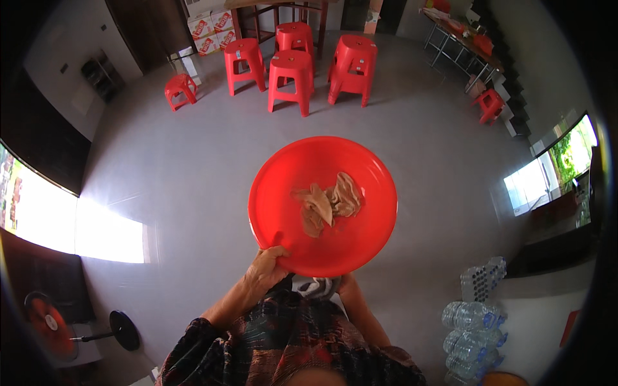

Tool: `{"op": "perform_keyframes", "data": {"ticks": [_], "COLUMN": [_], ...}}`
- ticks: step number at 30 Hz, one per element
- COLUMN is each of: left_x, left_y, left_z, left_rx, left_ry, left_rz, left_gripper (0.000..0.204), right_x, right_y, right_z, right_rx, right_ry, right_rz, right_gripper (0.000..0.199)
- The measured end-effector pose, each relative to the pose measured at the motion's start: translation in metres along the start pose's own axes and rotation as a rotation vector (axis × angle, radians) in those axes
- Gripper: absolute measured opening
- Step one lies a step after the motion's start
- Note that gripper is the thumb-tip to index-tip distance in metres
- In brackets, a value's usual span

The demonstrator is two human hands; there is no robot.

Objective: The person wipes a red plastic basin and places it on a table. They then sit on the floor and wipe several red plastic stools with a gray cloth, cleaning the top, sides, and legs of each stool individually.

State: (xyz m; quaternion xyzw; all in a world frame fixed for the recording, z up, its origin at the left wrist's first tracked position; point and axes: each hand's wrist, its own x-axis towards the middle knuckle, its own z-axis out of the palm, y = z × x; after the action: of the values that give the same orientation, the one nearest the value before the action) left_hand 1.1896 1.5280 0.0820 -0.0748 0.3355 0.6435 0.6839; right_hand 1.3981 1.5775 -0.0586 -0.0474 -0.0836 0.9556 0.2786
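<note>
A round red basin point(364, 248) is held up in front of me, over the grey floor. My left hand point(267, 264) grips its near left rim, with the thumb lying over the edge on the inside. In the bottom of the basin lies a crumpled piece of brown cloth or thin sheet point(346, 196); its exact kind is unclear. My right forearm point(360, 312) reaches up to the basin's near right side, where the hand itself is hidden beneath it. A grey and white cloth-like thing point(315, 287) shows just below the near rim, between my arms.
Several red plastic stools point(291, 80) stand ahead by a wooden table point(283, 3); cartons point(209, 32) are stacked beside it. A long table point(460, 35) stands far right. Large clear bottles point(473, 315) line the near right. A fan point(51, 325) stands near left.
</note>
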Motion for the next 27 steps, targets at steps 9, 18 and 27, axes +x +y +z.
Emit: {"op": "perform_keyframes", "data": {"ticks": [9, 18, 27], "left_x": [0.172, 0.342, 0.479], "left_y": [0.070, 0.077, 0.035], "left_z": [0.063, 0.165, 0.298], "left_rx": [0.197, 0.253, 0.177], "left_ry": [0.013, -0.105, -0.133], "left_rz": [-0.075, -0.219, -0.183], "left_gripper": [0.059, 0.061, 0.060], "right_x": [-0.025, -0.029, 0.141], "right_y": [-0.180, -0.215, -0.524], "right_z": [-0.060, -0.125, -0.086], "right_rx": [-0.525, -0.812, -0.137], "right_ry": [1.096, 1.268, 0.795], "right_rz": [-0.661, -0.787, -0.785], "right_gripper": [0.025, 0.014, 0.038]}}
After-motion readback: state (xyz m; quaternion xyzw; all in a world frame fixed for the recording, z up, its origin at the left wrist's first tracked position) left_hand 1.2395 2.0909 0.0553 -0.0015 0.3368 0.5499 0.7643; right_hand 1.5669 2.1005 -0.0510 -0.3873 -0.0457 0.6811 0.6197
